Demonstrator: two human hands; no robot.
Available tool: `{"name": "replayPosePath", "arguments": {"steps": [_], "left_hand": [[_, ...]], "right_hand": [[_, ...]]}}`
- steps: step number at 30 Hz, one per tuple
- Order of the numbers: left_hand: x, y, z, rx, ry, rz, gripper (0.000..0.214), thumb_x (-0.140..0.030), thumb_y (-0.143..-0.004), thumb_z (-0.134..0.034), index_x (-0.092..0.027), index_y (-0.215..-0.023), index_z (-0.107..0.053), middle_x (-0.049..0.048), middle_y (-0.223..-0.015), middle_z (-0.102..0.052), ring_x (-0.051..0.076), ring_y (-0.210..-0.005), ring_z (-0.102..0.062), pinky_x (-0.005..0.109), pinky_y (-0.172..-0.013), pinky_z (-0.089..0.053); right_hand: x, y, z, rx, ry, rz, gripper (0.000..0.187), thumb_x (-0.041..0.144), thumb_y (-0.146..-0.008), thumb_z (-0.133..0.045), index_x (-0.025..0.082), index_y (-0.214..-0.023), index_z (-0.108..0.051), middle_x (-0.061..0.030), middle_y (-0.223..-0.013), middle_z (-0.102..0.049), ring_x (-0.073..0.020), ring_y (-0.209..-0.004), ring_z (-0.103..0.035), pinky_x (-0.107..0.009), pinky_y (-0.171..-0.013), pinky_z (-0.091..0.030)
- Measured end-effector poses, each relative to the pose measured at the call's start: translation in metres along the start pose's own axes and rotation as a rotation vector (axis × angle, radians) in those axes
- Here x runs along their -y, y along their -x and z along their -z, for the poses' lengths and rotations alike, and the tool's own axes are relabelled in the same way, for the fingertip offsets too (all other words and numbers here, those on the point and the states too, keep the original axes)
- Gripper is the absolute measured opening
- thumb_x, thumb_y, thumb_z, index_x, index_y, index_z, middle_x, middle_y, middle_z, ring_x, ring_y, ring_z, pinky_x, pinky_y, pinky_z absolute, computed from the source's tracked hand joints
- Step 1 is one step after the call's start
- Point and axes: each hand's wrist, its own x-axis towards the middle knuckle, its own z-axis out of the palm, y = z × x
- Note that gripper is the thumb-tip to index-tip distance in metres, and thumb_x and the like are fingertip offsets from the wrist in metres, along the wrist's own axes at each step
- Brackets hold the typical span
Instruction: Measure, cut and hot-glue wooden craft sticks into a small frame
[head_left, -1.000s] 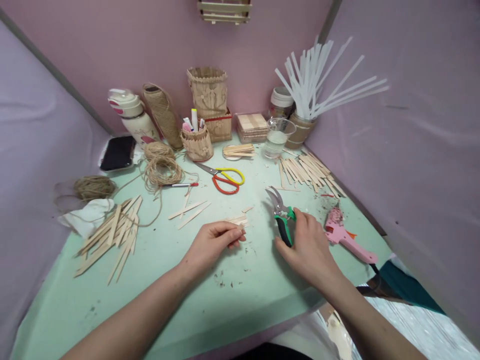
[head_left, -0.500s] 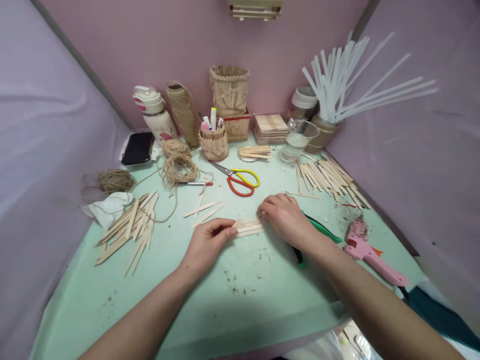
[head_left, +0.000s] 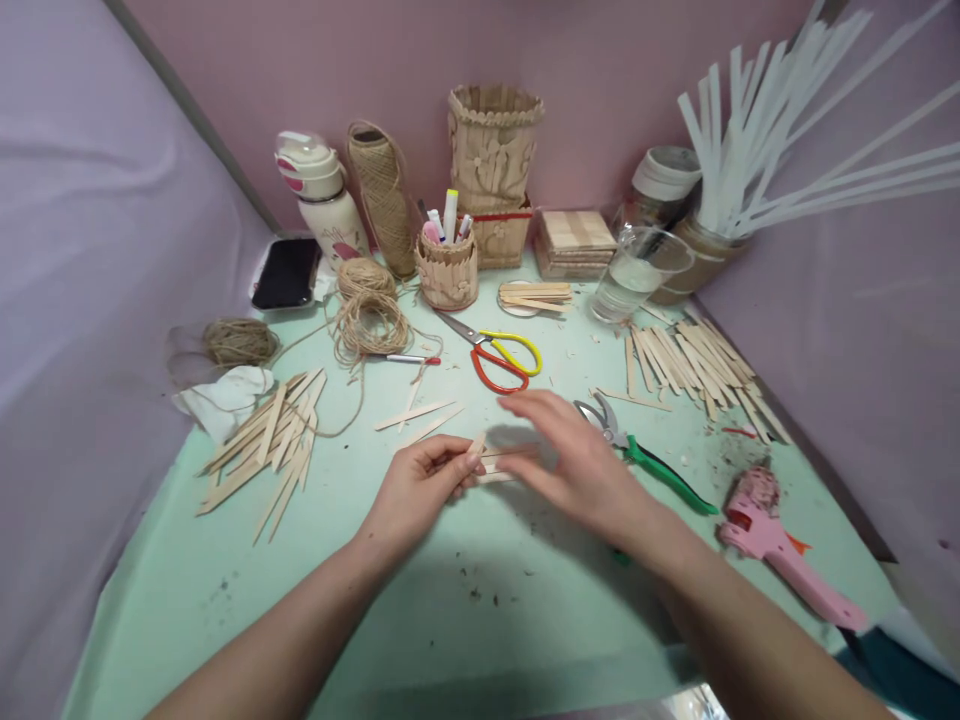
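My left hand (head_left: 424,485) pinches the left end of a few flat wooden craft sticks (head_left: 495,465) lying side by side. A short stick piece stands up between its thumb and forefinger. Over the right end of these sticks is my right hand (head_left: 581,465), its thumb and fingers apart with nothing visible between them. Its palm hides part of the sticks. Just right of it lie green-handled pruning shears (head_left: 667,475), partly under the forearm. Beyond my hands rest scissors (head_left: 499,355) with red and yellow handles and a couple of loose sticks (head_left: 416,415).
Stick piles lie left (head_left: 266,440) and right (head_left: 694,365). A pink glue gun (head_left: 787,560) rests at the right edge. Behind stand twine coils (head_left: 371,325), a marker holder (head_left: 448,275), a water cup (head_left: 637,275), a bottle (head_left: 326,195) and a phone (head_left: 286,273).
My right hand has lifted off the sticks' right end and its fingers have spread. My left hand keeps its pinch. The view has shifted, showing more of the pruning shears.
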Motion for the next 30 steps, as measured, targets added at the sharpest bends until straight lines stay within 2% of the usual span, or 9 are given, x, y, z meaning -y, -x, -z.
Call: {"name": "replayPosePath", "arguments": {"steps": [2,6,8,10,12,17,22,30], "left_hand": [[-0.001,0.000,-0.001,0.011,0.025,0.020,0.038,-0.050,-0.071,-0.076,-0.014,-0.082,-0.072,0.0003,-0.062,-0.061,0.011,-0.058,-0.050,0.024,-0.057,-0.042],[-0.005,0.001,-0.002,-0.008,0.015,0.037,0.041,-0.055,-0.069,-0.076,-0.015,-0.074,-0.070,-0.0016,-0.059,-0.056,0.011,-0.057,-0.046,0.024,-0.057,-0.041],[-0.006,0.001,-0.001,-0.003,-0.011,0.007,0.038,-0.054,-0.071,-0.074,-0.016,-0.072,-0.070,0.0004,-0.063,-0.059,0.012,-0.062,-0.050,0.025,-0.062,-0.044],[-0.007,0.000,0.002,-0.012,-0.046,-0.054,0.034,-0.049,-0.075,-0.073,-0.016,-0.071,-0.071,0.0036,-0.074,-0.065,0.015,-0.072,-0.056,0.027,-0.070,-0.046],[-0.008,-0.001,0.005,-0.056,-0.072,-0.088,0.031,-0.047,-0.076,-0.072,-0.016,-0.072,-0.071,0.0044,-0.078,-0.066,0.015,-0.075,-0.056,0.026,-0.072,-0.045],[-0.008,-0.004,0.010,-0.120,-0.025,0.041,0.036,-0.051,-0.073,-0.074,-0.016,-0.081,-0.073,-0.0016,-0.060,-0.056,0.012,-0.057,-0.046,0.024,-0.057,-0.038],[-0.003,-0.006,0.011,-0.152,0.003,0.037,0.031,-0.046,-0.071,-0.076,-0.017,-0.082,-0.073,0.0006,-0.068,-0.063,0.012,-0.062,-0.051,0.024,-0.059,-0.040],[-0.004,-0.009,0.012,-0.182,-0.062,0.009,0.022,-0.041,-0.075,-0.073,-0.019,-0.079,-0.075,0.0024,-0.078,-0.070,0.013,-0.067,-0.056,0.024,-0.065,-0.044]], "right_hand": [[0.011,0.001,-0.011,-0.010,-0.029,0.048,0.046,0.033,-0.090,-0.064,0.022,-0.133,-0.052,-0.0146,-0.124,-0.061,-0.0293,-0.118,-0.056,-0.049,-0.096,-0.049],[0.018,0.000,-0.027,-0.068,0.012,0.088,0.030,0.027,-0.089,-0.064,0.016,-0.117,-0.060,-0.0144,-0.110,-0.064,-0.0272,-0.103,-0.058,-0.044,-0.086,-0.051],[0.017,-0.001,-0.029,-0.081,0.008,0.108,0.025,0.024,-0.089,-0.063,0.015,-0.113,-0.062,-0.0133,-0.105,-0.066,-0.0258,-0.098,-0.058,-0.042,-0.083,-0.051],[0.015,-0.001,-0.027,-0.082,-0.007,0.105,0.025,0.024,-0.090,-0.063,0.016,-0.113,-0.062,-0.0126,-0.104,-0.067,-0.0251,-0.097,-0.058,-0.041,-0.082,-0.050],[0.010,0.001,-0.021,-0.070,-0.013,0.081,0.028,0.027,-0.090,-0.064,0.018,-0.116,-0.062,-0.0122,-0.107,-0.066,-0.0251,-0.100,-0.058,-0.041,-0.084,-0.050],[-0.013,0.012,-0.001,0.038,0.064,0.016,0.033,0.029,-0.087,-0.066,0.022,-0.119,-0.065,-0.0118,-0.115,-0.063,-0.0273,-0.108,-0.056,-0.046,-0.091,-0.048],[-0.028,0.022,0.007,0.202,0.157,-0.035,0.029,0.032,-0.088,-0.067,0.027,-0.116,-0.068,-0.0104,-0.122,-0.061,-0.0287,-0.113,-0.051,-0.050,-0.097,-0.041],[-0.032,0.026,0.011,0.253,0.200,-0.087,0.034,0.044,-0.090,-0.066,0.030,-0.121,-0.067,-0.0090,-0.123,-0.060,-0.0299,-0.116,-0.048,-0.051,-0.097,-0.039]]}}
